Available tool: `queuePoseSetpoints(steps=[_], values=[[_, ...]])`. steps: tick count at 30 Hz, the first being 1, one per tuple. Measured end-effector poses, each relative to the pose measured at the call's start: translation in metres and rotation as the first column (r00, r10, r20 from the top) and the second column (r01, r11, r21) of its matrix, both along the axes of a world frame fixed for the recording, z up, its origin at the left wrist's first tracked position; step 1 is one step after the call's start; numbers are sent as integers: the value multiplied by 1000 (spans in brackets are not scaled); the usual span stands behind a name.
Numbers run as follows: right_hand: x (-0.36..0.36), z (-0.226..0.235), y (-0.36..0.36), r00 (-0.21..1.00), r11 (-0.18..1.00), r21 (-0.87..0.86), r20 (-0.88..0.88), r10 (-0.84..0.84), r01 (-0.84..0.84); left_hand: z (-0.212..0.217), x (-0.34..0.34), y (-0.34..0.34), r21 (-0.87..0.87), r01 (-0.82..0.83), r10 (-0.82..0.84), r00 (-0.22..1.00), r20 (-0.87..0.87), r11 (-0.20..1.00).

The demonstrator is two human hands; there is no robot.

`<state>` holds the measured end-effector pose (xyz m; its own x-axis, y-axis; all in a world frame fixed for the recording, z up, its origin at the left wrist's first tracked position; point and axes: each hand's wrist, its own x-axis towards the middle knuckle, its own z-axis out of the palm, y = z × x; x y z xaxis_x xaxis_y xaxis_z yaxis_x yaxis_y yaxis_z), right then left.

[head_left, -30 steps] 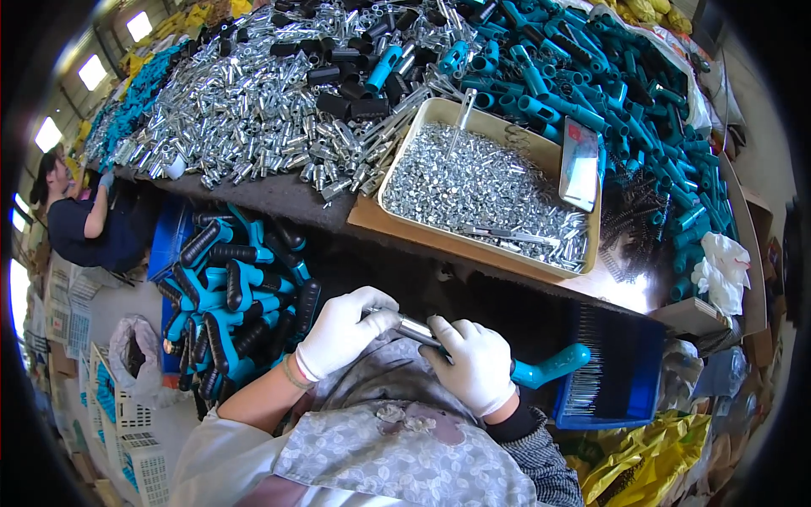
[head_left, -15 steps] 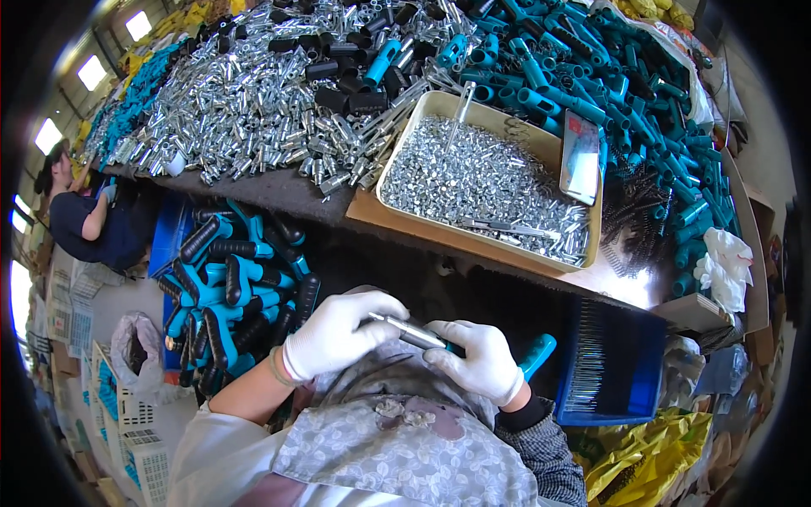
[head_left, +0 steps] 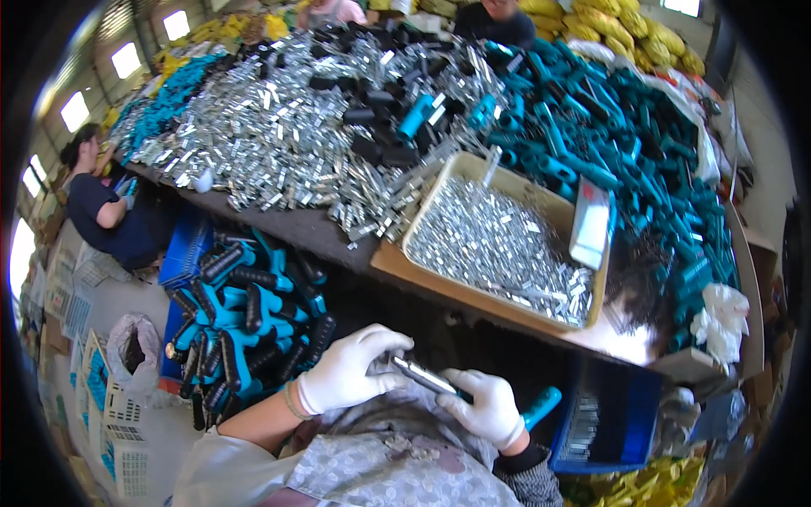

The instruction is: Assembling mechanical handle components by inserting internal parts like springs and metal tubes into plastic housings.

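Note:
Over my lap, my right hand (head_left: pixel 486 408), in a white glove, is wrapped round a tool with a shiny metal tube (head_left: pixel 425 375). A teal rounded end (head_left: pixel 542 406) sticks out on the far side of that hand and looks like the same tool's handle. My left hand (head_left: pixel 359 369), also gloved, is closed at the tube's free end, thumb and fingers curled about the tip. A small part may sit between those fingers, but I cannot make it out. Ahead stands a cream tray (head_left: pixel 404 247) full of small shiny metal pieces.
Piles of metal tubes (head_left: pixel 279 135) and teal handles (head_left: pixel 625 160) cover the bench. Left below it is a blue crate (head_left: pixel 179 253) of teal-and-black grips (head_left: pixel 241 313); right, a blue bin (head_left: pixel 621 422) of thin rods. A co-worker (head_left: pixel 106 207) sits at far left; others are beyond.
The view has tilted up, so the bench sits lower and people beyond it show. Both hands keep close together at the metal tube; the left fingers have opened a little around its tip.

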<state>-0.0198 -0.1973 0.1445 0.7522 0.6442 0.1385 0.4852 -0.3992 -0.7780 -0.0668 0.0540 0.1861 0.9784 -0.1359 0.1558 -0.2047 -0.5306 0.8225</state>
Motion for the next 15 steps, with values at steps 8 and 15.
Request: queuePoseSetpoints(steps=[8,15], values=[[-2,5,1,998,1000,-19,-62,24,-25,-7,-5,-2,165,131,-184,915,359,977],[7,3,-8,893,968,203,-393,218,-147,-8,-5,-17,-124,163,-138,973,185,979]])
